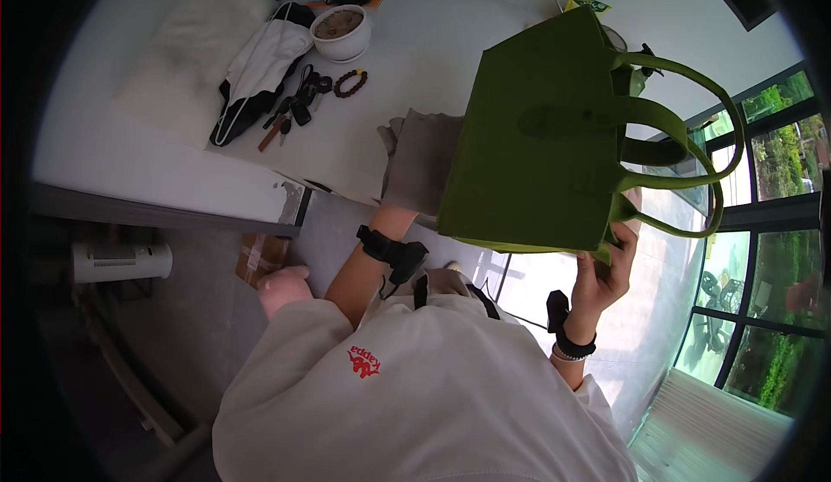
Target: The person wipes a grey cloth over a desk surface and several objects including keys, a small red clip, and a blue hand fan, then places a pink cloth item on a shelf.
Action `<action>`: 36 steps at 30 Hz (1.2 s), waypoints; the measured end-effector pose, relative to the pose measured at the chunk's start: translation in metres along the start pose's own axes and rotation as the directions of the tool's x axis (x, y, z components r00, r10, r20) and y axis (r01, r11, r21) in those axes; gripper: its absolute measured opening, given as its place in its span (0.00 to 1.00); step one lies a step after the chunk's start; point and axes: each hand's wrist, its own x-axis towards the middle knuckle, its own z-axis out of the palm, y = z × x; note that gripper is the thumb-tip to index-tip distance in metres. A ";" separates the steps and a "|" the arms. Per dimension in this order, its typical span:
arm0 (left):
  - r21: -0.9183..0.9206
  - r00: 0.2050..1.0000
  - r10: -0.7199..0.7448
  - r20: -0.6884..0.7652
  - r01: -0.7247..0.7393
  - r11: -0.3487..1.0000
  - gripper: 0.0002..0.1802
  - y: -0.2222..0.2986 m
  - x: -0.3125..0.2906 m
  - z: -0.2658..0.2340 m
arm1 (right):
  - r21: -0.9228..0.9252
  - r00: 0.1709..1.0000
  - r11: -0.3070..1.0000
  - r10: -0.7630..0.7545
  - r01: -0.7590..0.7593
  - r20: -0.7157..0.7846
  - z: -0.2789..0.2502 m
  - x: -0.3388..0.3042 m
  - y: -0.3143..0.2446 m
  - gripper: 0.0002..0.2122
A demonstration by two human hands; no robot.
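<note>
A large green handbag lies tilted on its side in front of me, its paired handles pointing right. My right hand is closed on the near corner of its rim, just below the handles, with thumb and fingers pinching the edge. A grey-brown cloth hangs against the left side of the bag. My left forearm reaches up to this cloth, which covers the hand, so its fingers are hidden. Both wrists wear black straps with small devices.
On the white table are a white pot, a beaded bracelet, a bunch of keys and a black-and-white drawstring bag. A cardboard box sits below the table. Tall windows stand at the right.
</note>
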 end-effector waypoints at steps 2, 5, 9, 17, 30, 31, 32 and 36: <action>0.127 0.999 0.033 0.043 -0.038 0.991 0.25 -0.006 -0.001 0.007 | -0.193 0.986 0.970 -0.127 0.146 0.105 0.014 0.000 -0.004 0.12; -0.190 0.983 -0.184 0.020 0.185 0.964 0.24 -0.012 -0.012 -0.002 | -0.256 0.930 0.902 -0.297 0.348 0.216 0.033 0.005 -0.018 0.13; 0.479 0.998 -0.050 0.033 0.028 0.877 0.25 0.000 -0.018 0.007 | -0.277 0.895 0.864 -0.346 0.421 0.280 0.040 -0.009 -0.016 0.13; 0.989 0.987 0.134 0.093 -0.108 0.104 0.26 0.025 -0.032 -0.028 | -0.270 0.899 0.866 -0.360 0.421 0.248 0.046 -0.019 -0.011 0.13; 0.473 0.977 0.198 0.082 -0.213 0.855 0.26 0.031 -0.051 -0.203 | -0.228 0.940 0.926 -0.248 0.301 0.234 0.118 0.045 0.037 0.10; 0.459 0.975 0.204 0.084 -0.220 0.861 0.26 0.036 -0.053 -0.214 | -0.213 0.943 0.933 -0.242 0.291 0.229 0.131 0.054 0.040 0.08; 0.443 0.974 0.211 0.085 -0.227 0.867 0.26 0.037 -0.054 -0.221 | -0.208 0.939 0.931 -0.250 0.300 0.236 0.144 0.062 0.046 0.08; 0.939 0.995 0.012 -0.096 0.086 0.332 0.26 0.077 -0.037 -0.184 | -0.237 0.951 0.932 -0.228 0.275 0.208 0.179 0.100 0.068 0.08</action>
